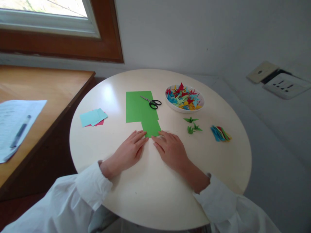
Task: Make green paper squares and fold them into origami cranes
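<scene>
A small green sheet of paper (151,127) lies on the table in front of me, its far edge meeting a larger green sheet (136,108). My left hand (131,145) holds its near left corner between thumb and fingertips. At the near right corner, the fingers of my right hand (171,149) grip the same small sheet. Scissors with black handles (153,103) rest closed on the larger sheet, blades pointing left. Several green folded paper cranes (191,129) sit to the right of my right hand.
On the round white table (150,194) stands a white bowl (184,111) of colourful paper cranes. Coloured paper strips (220,133) lie at the right, light blue and red squares (91,117) at the left. A wooden desk (60,84) holds printed papers (31,111) and a pen (20,131).
</scene>
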